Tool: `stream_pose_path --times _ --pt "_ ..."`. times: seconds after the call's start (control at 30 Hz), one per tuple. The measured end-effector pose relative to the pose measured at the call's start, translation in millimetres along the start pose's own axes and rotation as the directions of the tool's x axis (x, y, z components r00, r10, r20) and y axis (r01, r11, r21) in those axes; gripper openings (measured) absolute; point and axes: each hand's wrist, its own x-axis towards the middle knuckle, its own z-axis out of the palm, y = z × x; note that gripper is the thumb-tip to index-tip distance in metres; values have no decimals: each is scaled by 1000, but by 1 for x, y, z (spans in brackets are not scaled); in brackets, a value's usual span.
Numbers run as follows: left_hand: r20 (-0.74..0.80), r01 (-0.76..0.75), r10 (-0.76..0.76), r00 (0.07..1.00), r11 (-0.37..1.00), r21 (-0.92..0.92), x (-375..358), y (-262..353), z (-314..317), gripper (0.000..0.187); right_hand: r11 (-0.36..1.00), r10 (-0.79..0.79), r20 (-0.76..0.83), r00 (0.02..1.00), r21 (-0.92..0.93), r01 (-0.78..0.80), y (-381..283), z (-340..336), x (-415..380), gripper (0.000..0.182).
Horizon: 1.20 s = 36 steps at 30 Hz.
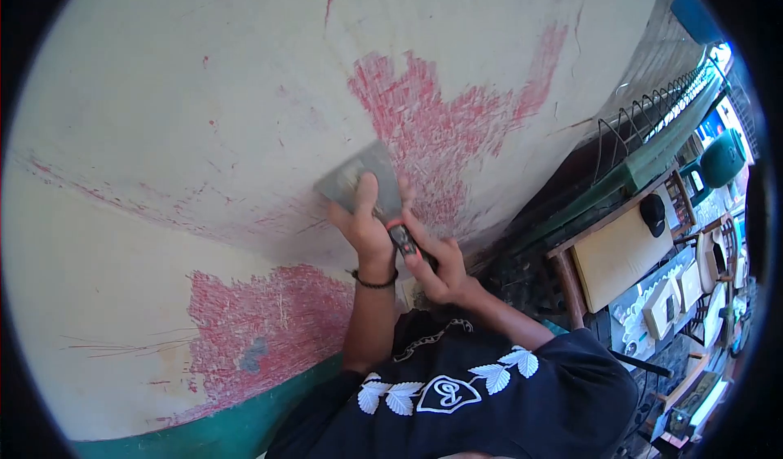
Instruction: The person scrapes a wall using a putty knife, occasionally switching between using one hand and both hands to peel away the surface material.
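A wide, flat metal scraper (pixel 347 180) with a black and red handle lies against the cream wall (pixel 245 75). My right hand (pixel 440 267) is wrapped round its handle. Wearing a dark bracelet, my left hand (pixel 369 235) grips the scraper near the base of the blade, with fingers pressed on the metal. Just beyond the blade is a large scraped pink patch (pixel 440 124), where the cream paint is off. Another pink patch (pixel 273 320) lies lower left, with a small grey spot in it. The blade's edge is slightly blurred.
A green band (pixel 220 414) runs along the wall's lower part. To the right stand a wooden seat with a tan cushion (pixel 624 255), a black cap (pixel 652 214) on it, and a table (pixel 636 320) with boxes. Farther off are a green container (pixel 723 159) and wire coils (pixel 644 112).
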Motion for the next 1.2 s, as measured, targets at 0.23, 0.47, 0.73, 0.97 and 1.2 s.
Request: stream_pose_path --times 0.23,0.47,0.73,0.97,1.2 --pt "13 51 -51 999 998 -26 -9 -14 -14 22 990 -141 -86 986 -32 139 7 11 -20 56" --pt "-37 74 -72 997 996 55 -13 -22 -24 25 996 -67 -34 997 48 69 11 9 -25 59" --pt "-27 96 -94 995 992 78 -12 -18 -29 25 992 -113 -35 993 50 115 10 13 -23 59" --pt "-10 70 -69 998 994 79 -15 -18 -29 25 994 37 17 999 101 -39 5 9 -27 57" --pt "-45 106 -105 993 994 14 -14 -17 -31 22 996 -83 -62 995 34 85 5 18 -27 59"
